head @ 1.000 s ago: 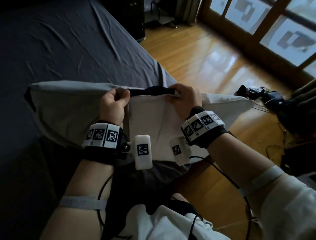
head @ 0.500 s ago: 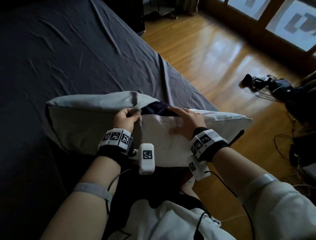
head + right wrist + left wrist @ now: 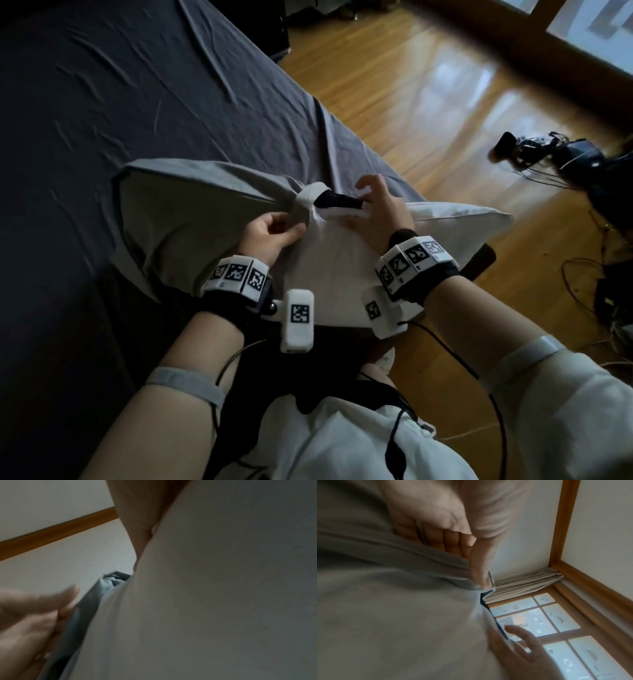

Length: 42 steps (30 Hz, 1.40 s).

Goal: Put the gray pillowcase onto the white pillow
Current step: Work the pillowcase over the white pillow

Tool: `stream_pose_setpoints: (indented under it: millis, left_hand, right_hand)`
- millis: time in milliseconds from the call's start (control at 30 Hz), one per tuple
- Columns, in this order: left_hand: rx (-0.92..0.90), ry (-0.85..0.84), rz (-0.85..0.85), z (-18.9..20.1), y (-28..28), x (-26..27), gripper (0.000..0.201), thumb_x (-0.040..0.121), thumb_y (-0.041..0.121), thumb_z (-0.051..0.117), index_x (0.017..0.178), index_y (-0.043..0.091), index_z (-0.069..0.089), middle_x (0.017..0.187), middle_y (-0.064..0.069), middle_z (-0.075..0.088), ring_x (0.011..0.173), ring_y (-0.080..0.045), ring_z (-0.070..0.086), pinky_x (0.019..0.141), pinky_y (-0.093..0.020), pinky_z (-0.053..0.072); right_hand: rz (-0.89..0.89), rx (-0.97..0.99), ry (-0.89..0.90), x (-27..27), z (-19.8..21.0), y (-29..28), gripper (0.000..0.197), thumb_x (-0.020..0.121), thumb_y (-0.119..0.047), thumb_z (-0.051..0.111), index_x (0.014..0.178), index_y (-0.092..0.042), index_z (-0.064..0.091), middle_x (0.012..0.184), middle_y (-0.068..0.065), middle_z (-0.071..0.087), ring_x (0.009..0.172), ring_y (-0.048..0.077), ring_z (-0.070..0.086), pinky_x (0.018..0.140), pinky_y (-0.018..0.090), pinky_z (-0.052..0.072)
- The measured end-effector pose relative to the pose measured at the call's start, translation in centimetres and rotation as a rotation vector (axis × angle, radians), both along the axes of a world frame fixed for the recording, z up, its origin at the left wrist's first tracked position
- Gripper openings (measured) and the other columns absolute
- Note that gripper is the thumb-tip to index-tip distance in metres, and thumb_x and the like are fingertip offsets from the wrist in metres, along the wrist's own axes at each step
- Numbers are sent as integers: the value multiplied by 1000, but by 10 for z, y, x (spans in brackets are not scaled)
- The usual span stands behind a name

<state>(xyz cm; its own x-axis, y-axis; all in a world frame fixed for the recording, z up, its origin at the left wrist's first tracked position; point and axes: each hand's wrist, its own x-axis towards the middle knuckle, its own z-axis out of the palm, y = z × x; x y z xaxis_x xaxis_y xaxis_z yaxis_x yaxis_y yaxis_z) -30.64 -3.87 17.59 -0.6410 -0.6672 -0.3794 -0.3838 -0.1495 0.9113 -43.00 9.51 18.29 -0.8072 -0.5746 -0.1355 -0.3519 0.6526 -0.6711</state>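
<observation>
This is a bedroom in a home. A wide bed point(image 3: 102, 102) under a creased dark gray fitted sheet fills the left of the head view, with a pillow point(image 3: 445, 214) lying at its edge, and beside it runs a glossy wooden plank floor point(image 3: 394, 102) on which a tangle of black cables and devices point(image 3: 548, 154) lies. The left wrist view shows a wood-framed window with frosted patterned panes point(image 3: 530, 622), a bunched beige curtain point(image 3: 522, 582), wooden trim and plain white walls point(image 3: 599, 520).
</observation>
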Motion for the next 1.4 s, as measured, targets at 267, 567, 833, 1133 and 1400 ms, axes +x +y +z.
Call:
stream_pose_setpoints:
  millis: [267,567,833,1133,1400]
  left_hand:
    - [-191,-297,-73,-26,1,16,32,87,11,59,116,-4,59,109,-13,62,101,-20,57,69,-20,33]
    - [298,79,-225,-5,26,-4,24,89,-3,47,74,12,60,50,9,63,45,2,55,52,-11,46]
    - [327,186,19,-1,-16,-10,22,90,3,48,70,9,53,44,7,57,40,0,50,47,-11,44]
    - [276,-264,-223,-85,-4,9,19,81,-4,62,77,15,58,47,13,63,49,0,58,56,-11,49]
    - [311,-470,-114,-121,24,39,13,90,13,55,90,2,62,68,-4,66,65,-18,60,61,-23,48]
  right_hand:
    - [183,443,194,-9,-10,25,84,61,-57,72,134,-35,37,134,1,52,125,20,44,108,47,17]
    - [45,211,221,-29,-10,2,46,70,-33,73,114,-31,62,110,7,69,106,28,59,98,35,25]
    - [-54,44,61,-34,-39,-32,18,75,-24,64,92,-29,65,94,2,72,102,29,58,94,28,24]
    - [51,237,-91,-20,-85,7,47,74,-35,73,117,-32,57,136,-4,45,130,17,37,102,34,23]
    - [181,336,-286,40,-127,62,80,68,-39,76,136,-44,33,155,-15,12,144,9,8,113,43,9]
